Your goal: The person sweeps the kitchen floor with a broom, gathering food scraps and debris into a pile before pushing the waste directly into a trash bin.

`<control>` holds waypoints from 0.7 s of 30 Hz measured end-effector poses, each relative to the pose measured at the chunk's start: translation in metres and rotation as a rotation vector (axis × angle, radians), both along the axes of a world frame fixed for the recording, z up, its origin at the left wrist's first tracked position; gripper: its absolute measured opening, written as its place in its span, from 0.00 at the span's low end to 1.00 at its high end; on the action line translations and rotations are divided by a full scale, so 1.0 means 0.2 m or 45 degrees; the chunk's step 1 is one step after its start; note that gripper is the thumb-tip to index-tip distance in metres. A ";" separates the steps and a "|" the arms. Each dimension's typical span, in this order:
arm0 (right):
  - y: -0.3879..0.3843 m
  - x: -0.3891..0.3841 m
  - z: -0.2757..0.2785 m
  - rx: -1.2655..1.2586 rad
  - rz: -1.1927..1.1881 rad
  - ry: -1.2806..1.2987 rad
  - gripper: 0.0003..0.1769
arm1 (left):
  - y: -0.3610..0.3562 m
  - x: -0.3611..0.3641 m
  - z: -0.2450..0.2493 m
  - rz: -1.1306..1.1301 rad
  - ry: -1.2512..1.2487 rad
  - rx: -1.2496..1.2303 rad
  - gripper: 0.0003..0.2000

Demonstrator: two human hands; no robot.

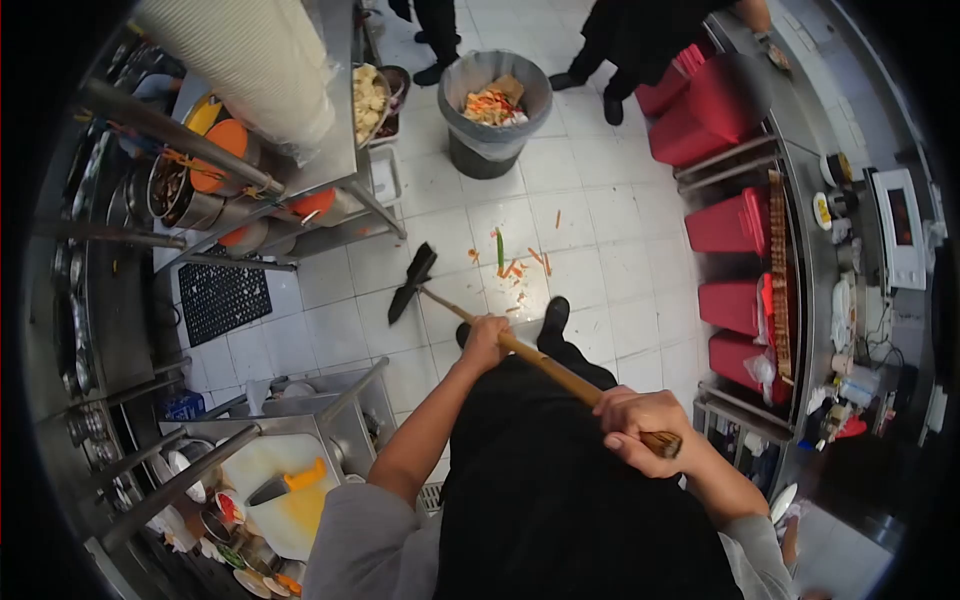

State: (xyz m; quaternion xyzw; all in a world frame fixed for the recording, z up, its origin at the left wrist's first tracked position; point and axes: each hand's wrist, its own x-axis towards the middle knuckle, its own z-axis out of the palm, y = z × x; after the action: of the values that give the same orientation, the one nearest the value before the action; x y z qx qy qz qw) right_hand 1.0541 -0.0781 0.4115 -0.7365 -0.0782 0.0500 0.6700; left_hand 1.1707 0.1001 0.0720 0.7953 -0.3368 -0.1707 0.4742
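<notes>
A long wooden broom handle (pixel 555 372) runs from its upper end near my right side down to a dark broom head (pixel 411 284) on the tiled floor. My left hand (pixel 484 345) is wrapped round the middle of the handle. Close to its top end, my right hand (pixel 642 428) grips the same handle. To the right of the broom head, orange and green food scraps (pixel 508 265) lie scattered on the tiles, apart from the bristles.
A lined trash bin (pixel 485 150) with food waste stands ahead. Two people in dark clothes (pixel 640 45) stand beyond it. Red bins (pixel 728 222) line the right counter. Metal shelving (pixel 375 205) is at left; a knife (pixel 288 482) lies on a cutting board (pixel 285 525) at lower left.
</notes>
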 end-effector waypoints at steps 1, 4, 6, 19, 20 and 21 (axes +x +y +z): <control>-0.01 -0.05 0.04 -0.023 -0.053 0.044 0.21 | -0.06 -0.04 0.03 -0.028 -0.067 0.004 0.12; -0.05 -0.09 0.20 -0.039 -0.118 0.016 0.21 | -0.22 -0.05 0.14 -0.203 0.032 -0.255 0.14; -0.11 -0.11 0.27 0.009 -0.220 -0.085 0.21 | -0.33 0.02 0.28 -0.272 -0.001 -0.172 0.14; 0.03 -0.12 -0.09 -0.185 -0.524 -0.141 0.18 | -0.61 0.30 -0.05 -0.620 -0.183 0.003 0.18; 0.03 -0.16 -0.03 -0.179 -0.592 -0.139 0.18 | -0.61 0.23 0.02 -0.692 -0.099 0.051 0.18; 0.01 -0.22 0.04 -0.139 -0.653 -0.100 0.19 | -0.62 0.18 0.08 -0.759 -0.015 0.100 0.18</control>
State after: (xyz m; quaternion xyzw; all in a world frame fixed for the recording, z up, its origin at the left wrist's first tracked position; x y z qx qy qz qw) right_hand 1.0107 -0.0771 0.4194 -0.7688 0.0879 -0.1458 0.6164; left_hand 1.2057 -0.0246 0.0873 0.6800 -0.5513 -0.3107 0.3702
